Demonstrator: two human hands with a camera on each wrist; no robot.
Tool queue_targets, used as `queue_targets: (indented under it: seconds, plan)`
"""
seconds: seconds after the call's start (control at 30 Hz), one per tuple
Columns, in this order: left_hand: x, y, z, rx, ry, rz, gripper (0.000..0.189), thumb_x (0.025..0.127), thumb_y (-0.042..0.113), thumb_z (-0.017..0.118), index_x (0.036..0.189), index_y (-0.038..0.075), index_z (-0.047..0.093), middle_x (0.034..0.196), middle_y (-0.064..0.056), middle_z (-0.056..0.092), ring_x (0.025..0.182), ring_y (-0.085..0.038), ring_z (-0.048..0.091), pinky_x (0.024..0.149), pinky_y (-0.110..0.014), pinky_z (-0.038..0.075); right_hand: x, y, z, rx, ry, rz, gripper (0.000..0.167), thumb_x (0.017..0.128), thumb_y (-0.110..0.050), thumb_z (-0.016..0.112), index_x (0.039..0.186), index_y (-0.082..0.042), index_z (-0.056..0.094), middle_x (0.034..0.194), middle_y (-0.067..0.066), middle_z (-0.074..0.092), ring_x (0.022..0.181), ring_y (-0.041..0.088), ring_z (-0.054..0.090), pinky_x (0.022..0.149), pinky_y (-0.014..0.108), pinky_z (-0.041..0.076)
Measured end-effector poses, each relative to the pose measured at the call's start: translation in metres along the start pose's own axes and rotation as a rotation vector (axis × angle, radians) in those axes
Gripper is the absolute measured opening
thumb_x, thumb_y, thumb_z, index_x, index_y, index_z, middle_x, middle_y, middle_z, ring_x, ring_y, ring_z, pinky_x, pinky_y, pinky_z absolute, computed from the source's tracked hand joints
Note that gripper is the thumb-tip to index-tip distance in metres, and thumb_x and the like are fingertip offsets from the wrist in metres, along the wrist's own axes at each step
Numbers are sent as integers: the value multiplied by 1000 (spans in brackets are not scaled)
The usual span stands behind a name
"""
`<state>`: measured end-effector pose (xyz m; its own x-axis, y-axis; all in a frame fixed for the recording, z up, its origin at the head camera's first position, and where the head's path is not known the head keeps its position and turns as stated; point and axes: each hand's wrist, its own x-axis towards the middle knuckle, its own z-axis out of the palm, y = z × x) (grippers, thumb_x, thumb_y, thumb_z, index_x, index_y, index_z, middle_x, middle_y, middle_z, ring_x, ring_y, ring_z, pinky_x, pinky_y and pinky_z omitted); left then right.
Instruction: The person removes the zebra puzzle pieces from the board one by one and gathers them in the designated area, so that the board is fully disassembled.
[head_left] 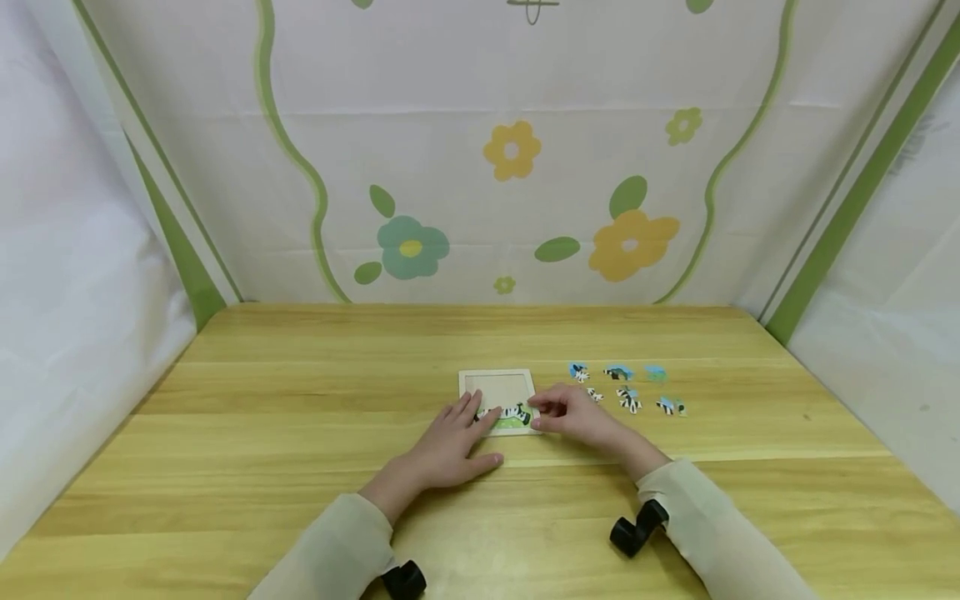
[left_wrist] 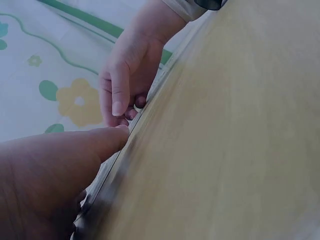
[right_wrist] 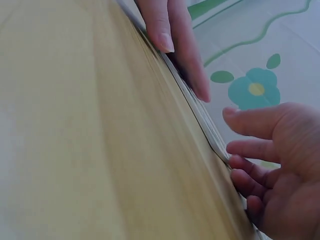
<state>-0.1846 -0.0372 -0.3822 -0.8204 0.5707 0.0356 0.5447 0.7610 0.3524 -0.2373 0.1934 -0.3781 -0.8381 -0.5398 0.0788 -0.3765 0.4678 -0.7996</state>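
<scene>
A square wooden puzzle tray (head_left: pixel 495 374) lies on the table, with zebra-patterned puzzle pieces (head_left: pixel 516 412) fitted along its lower part over a green strip. My left hand (head_left: pixel 450 442) rests on the tray's left and lower side, fingers spread, thumb on the tabletop. At the tray's right edge is my right hand (head_left: pixel 581 417), its fingertips by the border. In the right wrist view its thumb and index finger (right_wrist: pixel 250 149) stand apart, with no piece visible between them. The other fingers are bent.
Several loose puzzle pieces (head_left: pixel 628 400) in blue, black and white lie in two rows right of the tray, close to my right hand. The wooden table (head_left: pixel 300 392) meets a flower-printed cloth wall (head_left: pixel 450 167) at its far edge.
</scene>
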Motion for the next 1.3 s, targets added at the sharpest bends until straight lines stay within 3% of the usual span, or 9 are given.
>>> queue_targets:
  seconds: [0.37, 0.63, 0.97, 1.3]
  plan:
    - [-1, -1, -2, 50, -34, 10, 62, 87, 48, 38, 138, 15, 25, 141, -19, 7, 128, -29, 2, 99, -46, 9, 0, -1, 8, -191, 58, -45, 35, 70, -20, 72, 101, -6, 63, 84, 3, 51, 71, 17, 42, 62, 28, 36]
    - [-2, -2, -2, 69, -32, 7, 61, 88, 47, 38, 137, 14, 25, 140, -19, 8, 128, -30, 4, 99, -46, 11, 4, -1, 12, -266, 77, -77, 30, 71, -20, 72, 96, -8, 64, 87, 0, 51, 69, 13, 40, 61, 26, 35]
    - [-3, -2, -3, 48, -29, 8, 61, 88, 47, 38, 137, 14, 27, 140, -20, 9, 128, -30, 4, 98, -47, 11, 4, -3, 15, -200, 84, -71, 31, 69, -12, 73, 95, -5, 57, 85, 1, 49, 73, 15, 44, 64, 26, 39]
    - [-3, -4, -2, 22, -27, 6, 61, 87, 47, 39, 137, 14, 27, 141, -19, 8, 128, -29, 3, 99, -47, 10, 5, 1, 14, -122, 69, -67, 25, 74, -6, 67, 95, -5, 55, 80, 1, 51, 66, 14, 46, 58, 24, 41]
